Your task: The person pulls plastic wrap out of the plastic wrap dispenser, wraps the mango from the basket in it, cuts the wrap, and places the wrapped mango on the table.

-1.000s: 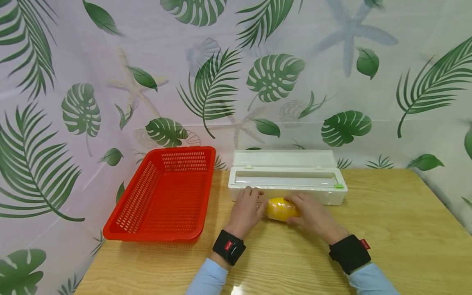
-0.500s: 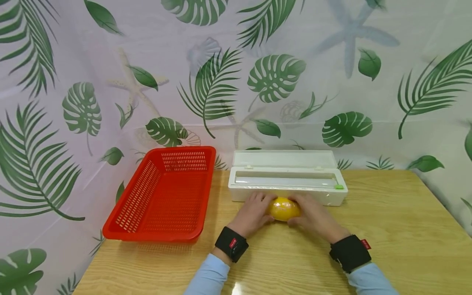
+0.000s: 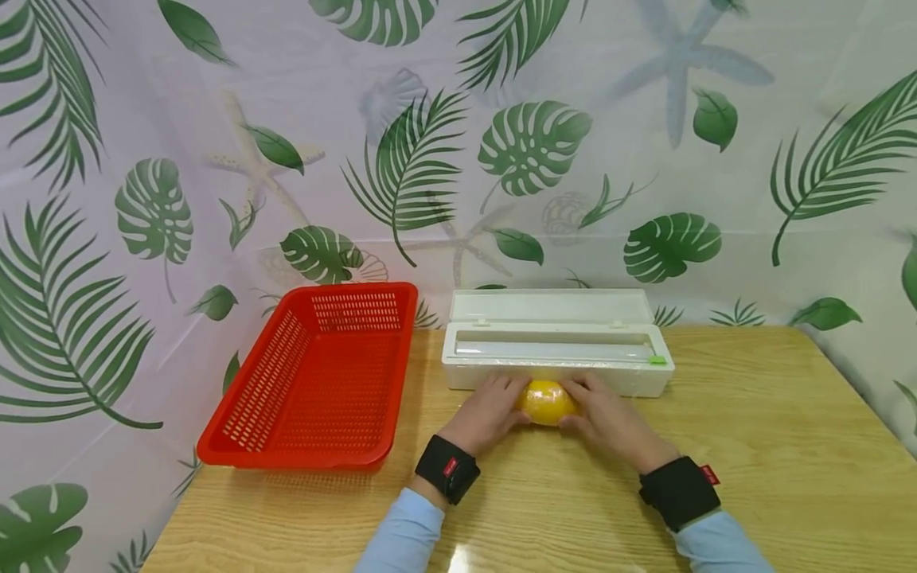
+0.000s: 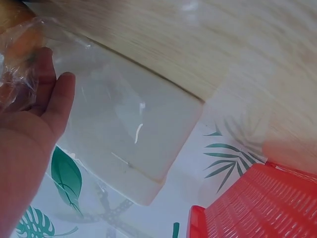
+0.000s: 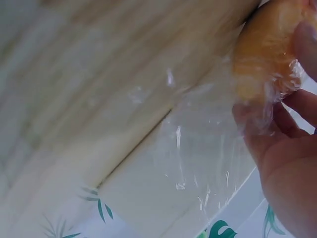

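Cupping the film-wrapped lemon (image 3: 547,401) at frame centre, your left hand (image 3: 487,414) and right hand (image 3: 609,420) curl round its ends, long axis left-right.

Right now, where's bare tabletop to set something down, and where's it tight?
Free: the table right of the white dispenser box, and the near strip in front of the red basket. Crowded: the box's front edge, where the left hand and right hand hold the yellow fruit in film.

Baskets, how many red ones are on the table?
1. The red basket sits on the left part of the wooden table, beside the white box. No other shows; the cameras may miss some.
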Motion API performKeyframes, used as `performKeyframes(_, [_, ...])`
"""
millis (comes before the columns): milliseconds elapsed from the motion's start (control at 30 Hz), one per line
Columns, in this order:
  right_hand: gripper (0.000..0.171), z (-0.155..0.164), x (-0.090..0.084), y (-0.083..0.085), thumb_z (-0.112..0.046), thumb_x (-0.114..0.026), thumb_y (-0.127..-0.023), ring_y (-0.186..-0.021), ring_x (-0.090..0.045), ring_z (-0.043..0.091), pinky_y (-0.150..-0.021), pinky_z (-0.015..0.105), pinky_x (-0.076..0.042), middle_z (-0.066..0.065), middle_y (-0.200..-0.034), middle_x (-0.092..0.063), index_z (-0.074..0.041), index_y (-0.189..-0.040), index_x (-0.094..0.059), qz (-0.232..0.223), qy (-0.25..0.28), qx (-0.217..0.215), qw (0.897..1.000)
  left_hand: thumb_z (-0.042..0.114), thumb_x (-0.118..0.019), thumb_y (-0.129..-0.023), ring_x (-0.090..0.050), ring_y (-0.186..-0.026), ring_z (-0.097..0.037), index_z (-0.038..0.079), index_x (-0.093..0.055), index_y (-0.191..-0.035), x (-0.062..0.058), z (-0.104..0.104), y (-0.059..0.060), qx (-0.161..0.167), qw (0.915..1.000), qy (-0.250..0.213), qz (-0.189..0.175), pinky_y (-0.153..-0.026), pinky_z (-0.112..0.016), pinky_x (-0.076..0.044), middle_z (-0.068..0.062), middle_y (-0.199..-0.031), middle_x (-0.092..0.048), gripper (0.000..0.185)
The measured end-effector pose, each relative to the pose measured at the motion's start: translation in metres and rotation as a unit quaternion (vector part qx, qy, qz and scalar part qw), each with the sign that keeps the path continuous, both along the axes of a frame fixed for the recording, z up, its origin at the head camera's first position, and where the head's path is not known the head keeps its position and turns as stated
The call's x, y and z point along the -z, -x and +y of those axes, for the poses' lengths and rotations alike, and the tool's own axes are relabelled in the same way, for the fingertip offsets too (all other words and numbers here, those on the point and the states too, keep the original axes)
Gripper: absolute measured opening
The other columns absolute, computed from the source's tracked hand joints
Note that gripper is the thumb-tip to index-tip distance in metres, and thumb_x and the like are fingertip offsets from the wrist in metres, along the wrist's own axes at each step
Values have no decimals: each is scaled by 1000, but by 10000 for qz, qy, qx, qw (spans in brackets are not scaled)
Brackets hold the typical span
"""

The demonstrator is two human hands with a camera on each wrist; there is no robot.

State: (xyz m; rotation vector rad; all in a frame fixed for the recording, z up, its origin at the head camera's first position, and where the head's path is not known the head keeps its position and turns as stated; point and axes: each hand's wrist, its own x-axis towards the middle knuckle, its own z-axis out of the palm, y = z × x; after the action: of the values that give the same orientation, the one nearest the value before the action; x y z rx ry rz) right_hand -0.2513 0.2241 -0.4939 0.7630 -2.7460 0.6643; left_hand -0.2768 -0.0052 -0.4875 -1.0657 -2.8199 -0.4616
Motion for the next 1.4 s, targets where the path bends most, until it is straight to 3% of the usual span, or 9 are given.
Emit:
performKeyframes(167, [55,0,-1,1,-21,-80,-82,-116,-55,40,-99,53,-45,22,-123,-62,7,-125,-60,475,-334,163,9982,33,-65,-95,-53,-124,-22,9,-49,-139,-1,0,2,-20,10000,19,32,-106,-31,-42,-8,-131,-60,52])
performKeyframes(500, [47,-1,-3,0,-17,-79,-83,-112,-56,39,-97,53,-46,21,-116,-64,6,-119,-58,-4,49,397,9992,31,-62,-98,-54,-124,-25,6,-49,-141,0,3,1,-99,9997,54,-204,-107,-33,-41,-11,-131,-61,52])
performKeyframes(767, [43,2,-6,0,-13,-76,-87,-113,-57,40,-98,55,-44,22,-119,-64,7,-121,-59,-172,281,225,9992,29,-57,-101,-55,-119,-23,6,-50,-138,-1,3,1,-22,9994,-54,-348,-106,-33,-42,-10,-126,-62,44])
performKeyframes(1067, [46,1,-10,0,-14,-73,-89,-120,-53,43,-102,56,-41,25,-126,-61,8,-127,-57,-211,107,203,9995,31,-56,-101,-58,-103,-19,8,-54,-125,1,3,-1,-101,9997,-50,-219,-95,-30,-48,-5,-110,-64,33])
performKeyframes(1267, [48,3,-7,0,-15,-78,-85,-114,-53,42,-97,55,-45,25,-122,-57,8,-124,-61,-70,170,259,9995,40,-53,-102,-55,-117,-25,10,-55,-132,-4,6,-7,-404,9967,667,208,-102,-36,-45,-6,-125,-62,43])
performKeyframes(1400, [50,5,-6,2,-17,-81,-81,-110,-56,42,-94,54,-47,23,-117,-58,7,-121,-64,190,109,220,9995,44,-56,-100,-50,-118,-27,12,-60,-128,-8,6,-10,-544,9933,830,589,-99,-39,-45,-9,-124,-57,43])
